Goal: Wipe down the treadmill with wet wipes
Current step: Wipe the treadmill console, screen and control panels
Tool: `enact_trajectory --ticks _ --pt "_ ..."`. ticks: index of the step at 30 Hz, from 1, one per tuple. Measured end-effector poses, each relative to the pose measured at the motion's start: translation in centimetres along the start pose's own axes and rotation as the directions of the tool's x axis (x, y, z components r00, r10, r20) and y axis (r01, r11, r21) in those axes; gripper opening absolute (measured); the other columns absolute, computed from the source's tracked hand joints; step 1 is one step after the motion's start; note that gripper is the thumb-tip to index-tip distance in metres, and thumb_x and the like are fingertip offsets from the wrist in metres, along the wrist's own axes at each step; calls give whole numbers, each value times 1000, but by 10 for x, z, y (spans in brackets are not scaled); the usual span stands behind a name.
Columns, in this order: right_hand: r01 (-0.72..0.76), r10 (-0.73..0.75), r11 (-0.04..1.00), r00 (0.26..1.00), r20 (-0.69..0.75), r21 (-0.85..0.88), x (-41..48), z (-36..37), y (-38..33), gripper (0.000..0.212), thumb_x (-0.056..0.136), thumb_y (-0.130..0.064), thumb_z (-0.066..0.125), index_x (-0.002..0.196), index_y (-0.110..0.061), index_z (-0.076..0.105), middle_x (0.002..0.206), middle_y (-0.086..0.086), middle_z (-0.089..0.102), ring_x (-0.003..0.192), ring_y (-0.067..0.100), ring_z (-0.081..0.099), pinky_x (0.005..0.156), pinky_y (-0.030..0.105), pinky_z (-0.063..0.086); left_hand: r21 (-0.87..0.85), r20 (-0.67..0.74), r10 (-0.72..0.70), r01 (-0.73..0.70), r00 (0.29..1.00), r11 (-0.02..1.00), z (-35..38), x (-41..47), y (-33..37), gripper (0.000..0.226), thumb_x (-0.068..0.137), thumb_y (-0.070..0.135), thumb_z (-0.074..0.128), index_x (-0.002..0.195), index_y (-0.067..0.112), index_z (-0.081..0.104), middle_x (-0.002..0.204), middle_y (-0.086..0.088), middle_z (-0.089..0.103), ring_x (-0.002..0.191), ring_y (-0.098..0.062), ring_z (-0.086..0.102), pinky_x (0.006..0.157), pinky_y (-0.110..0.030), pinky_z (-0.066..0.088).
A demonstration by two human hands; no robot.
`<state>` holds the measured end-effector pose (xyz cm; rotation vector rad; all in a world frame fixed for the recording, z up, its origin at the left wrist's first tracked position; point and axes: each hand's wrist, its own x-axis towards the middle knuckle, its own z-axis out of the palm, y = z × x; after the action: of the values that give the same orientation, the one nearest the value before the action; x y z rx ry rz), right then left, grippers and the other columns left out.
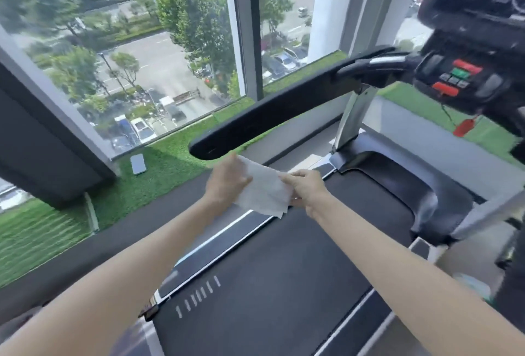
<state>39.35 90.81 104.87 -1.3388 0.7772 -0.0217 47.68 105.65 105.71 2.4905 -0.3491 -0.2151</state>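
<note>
Window (159, 51): a tall glass wall is seen behind the handrail, with trees and parked cars far below.
Treadmill belt (284, 284): a dark running surface is spread out below and to the right of the handrail, edged with pale side strips.
Artificial grass (159, 173): a green strip is laid along the floor beyond the handrail, at the foot of the glass.
Handrail (284, 108): a long black padded bar is seen slanting from the console down to a rounded near end.
Console (466, 77): a black panel with red and green buttons is joined to the handrail's far end.
Wet wipe (265, 190): a white sheet is held in the air just below the handrail's near end, stretched between both hands.
Left hand (227, 179): the wipe's left edge is gripped with curled fingers, just under the handrail's tip.
Right hand (306, 188): the wipe's right edge is pinched between thumb and fingers, below the handrail.
White device (138, 164): a small flat object is stood on the grass, left of the handrail's near end.
Red safety clip (464, 127): it is hung on a cord under the console, right of the handrail.
</note>
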Motion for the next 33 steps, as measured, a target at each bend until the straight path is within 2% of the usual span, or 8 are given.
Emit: enact_trajectory --ticks 5,11,14,16,18,23,29,33 --pt "10 8 995 982 -189 96 -3 -36 -31 13 92 -18 61 87 -8 54 79 7 57 66 20 55 50 30 55 161 33 293 -294 956 942 16 0 79 13 89 12 48 100 14 41 99 -4 57 89 -30 56 64 -32 32" --pt "63 14 964 959 -283 258 5 -65 -47 29 97 -37 51 93 -9 58 74 8 64 66 20 60 72 36 58 13 302 503 -532 810 847 49 12 132 34 94 28 48 127 25 50 116 3 51 103 -20 56 73 -33 46" --pt "101 15 948 933 -358 302 25 -77 -53 40 89 -43 62 112 -11 56 98 9 68 83 23 68 83 43 56 -322 485 548 -444 682 837 60 44 140 39 91 22 51 129 26 55 108 3 52 93 -17 55 64 -18 44" --pt "130 23 936 906 -423 328 42 -84 -55 33 90 -18 65 120 -11 52 113 10 64 91 25 66 76 41 57 -479 547 494 -231 676 847 58 75 143 42 88 14 49 129 21 57 116 0 58 94 -18 58 74 -23 48" --pt "131 49 926 887 -458 353 59 -86 -60 34 88 2 57 120 -9 51 114 10 61 92 25 63 71 38 55 -498 508 531 -272 679 824 58 112 142 48 87 0 49 131 17 55 121 -2 56 104 -20 56 85 -29 46" --pt "150 83 898 867 -492 415 93 -90 -80 35 91 1 54 121 -17 51 117 8 61 106 27 61 81 38 52 -352 624 719 -711 307 609 77 180 155 68 80 0 63 142 21 43 140 -5 34 130 -19 31 98 -18 27" --pt "214 100 886 778 -620 411 104 -130 -91 39 92 -1 53 128 -18 52 119 8 60 100 21 59 74 27 49 -276 495 838 -872 232 404 119 193 212 65 83 31 70 141 27 43 133 0 43 123 -21 37 102 -30 31" --pt "217 105 910 703 -704 353 105 -167 -94 38 91 -6 57 126 -20 54 125 6 59 106 21 57 86 31 47 -355 391 919 -929 -45 106 150 198 249 69 81 24 71 143 25 41 147 2 35 138 -21 23 112 -32 17"
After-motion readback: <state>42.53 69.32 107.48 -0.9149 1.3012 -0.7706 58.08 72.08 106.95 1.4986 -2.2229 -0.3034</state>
